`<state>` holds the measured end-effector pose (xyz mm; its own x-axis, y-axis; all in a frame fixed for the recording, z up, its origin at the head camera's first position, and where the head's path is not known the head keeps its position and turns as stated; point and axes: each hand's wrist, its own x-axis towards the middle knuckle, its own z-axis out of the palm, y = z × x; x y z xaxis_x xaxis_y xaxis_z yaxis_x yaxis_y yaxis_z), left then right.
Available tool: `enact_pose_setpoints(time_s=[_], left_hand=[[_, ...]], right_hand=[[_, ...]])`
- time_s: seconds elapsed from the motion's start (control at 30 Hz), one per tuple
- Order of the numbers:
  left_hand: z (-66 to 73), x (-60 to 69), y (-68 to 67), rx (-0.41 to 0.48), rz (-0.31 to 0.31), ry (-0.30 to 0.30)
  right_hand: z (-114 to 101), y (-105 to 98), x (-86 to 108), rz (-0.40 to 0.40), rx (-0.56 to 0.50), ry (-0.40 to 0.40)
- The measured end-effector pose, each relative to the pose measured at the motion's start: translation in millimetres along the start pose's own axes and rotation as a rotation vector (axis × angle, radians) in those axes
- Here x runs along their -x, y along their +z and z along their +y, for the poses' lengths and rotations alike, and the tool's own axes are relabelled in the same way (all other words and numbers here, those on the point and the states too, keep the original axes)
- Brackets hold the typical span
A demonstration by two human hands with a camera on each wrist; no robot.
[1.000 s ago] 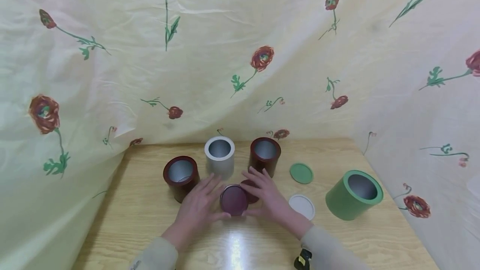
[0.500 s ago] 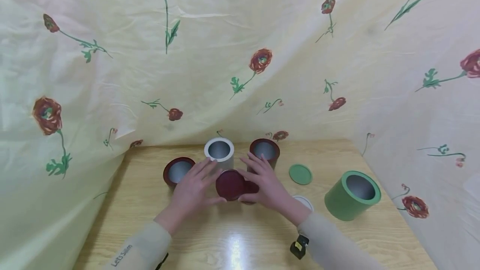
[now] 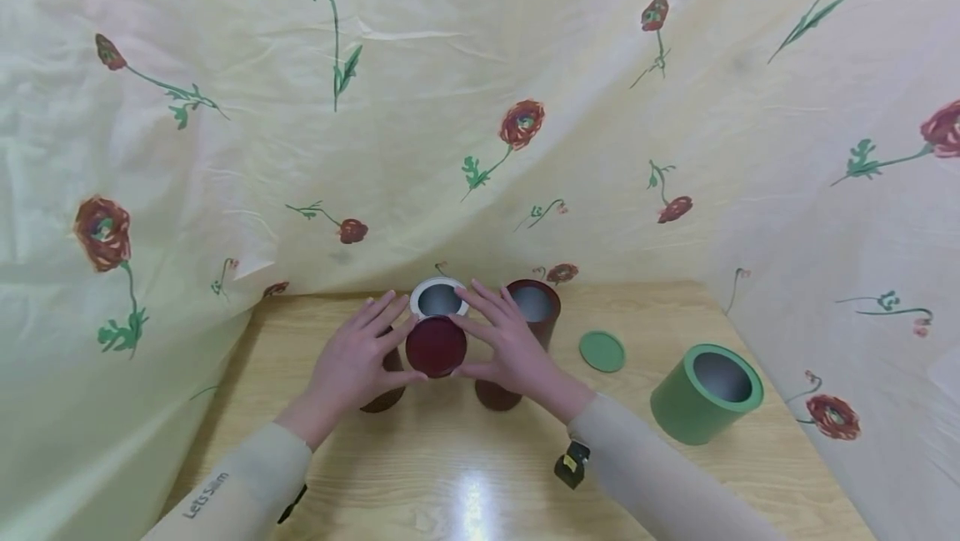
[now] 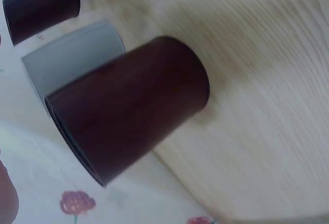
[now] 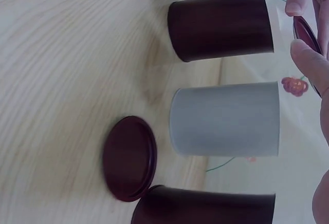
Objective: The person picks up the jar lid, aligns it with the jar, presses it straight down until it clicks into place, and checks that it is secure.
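Observation:
Both hands hold a dark red lid [image 3: 435, 348] between them, raised above the table in front of the white canister [image 3: 438, 301]. My left hand [image 3: 352, 358] grips its left edge with thumb and fingertips. On the opposite edge, my right hand [image 3: 513, 348] does the same. The right wrist view shows the lid [image 5: 307, 35] pinched at its rim. A dark red canister [image 4: 133, 108] stands below the left hand, mostly covered by it in the head view. Another dark red canister [image 3: 542, 326] stands behind the right hand. Under that hand lies a second dark red lid [image 5: 128, 158].
To the right are a green lid [image 3: 602, 351], flat on the wooden table [image 3: 420, 466], and an uncovered green canister [image 3: 705, 395]. A flowered cloth [image 3: 420, 149] hangs behind the table and along its sides.
Both hands have lifted the dark red lid off the table and carried it up and to the left, in front of the white canister. The right forearm now covers the white lid.

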<state>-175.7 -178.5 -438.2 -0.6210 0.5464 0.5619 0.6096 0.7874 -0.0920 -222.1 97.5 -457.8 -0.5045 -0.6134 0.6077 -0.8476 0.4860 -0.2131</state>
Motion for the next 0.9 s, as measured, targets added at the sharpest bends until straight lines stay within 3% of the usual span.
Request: enact_pose_setpoints(time_s=[0.17, 0.43, 0.67, 0.9], left_hand=[[-12.8, 2.7, -8.4, -0.012, -0.011, 0.0], [-31.7, 10.5, -19.8, 0.023, 0.035, -0.011], [-46.3, 17.9, -29.4, 0.034, 0.001, -0.059], [-62.6, 25.7, -34.9, 0.019, -0.003, -0.058]], right_hand=[[-2, 7, -14.1, -0.001, -0.013, -0.01], [-8, 19, -37.7, -0.026, 0.005, -0.013], [-15, 26, -57.9, -0.061, 0.037, -0.03], [-19, 36, -73.8, -0.085, 0.052, -0.047]])
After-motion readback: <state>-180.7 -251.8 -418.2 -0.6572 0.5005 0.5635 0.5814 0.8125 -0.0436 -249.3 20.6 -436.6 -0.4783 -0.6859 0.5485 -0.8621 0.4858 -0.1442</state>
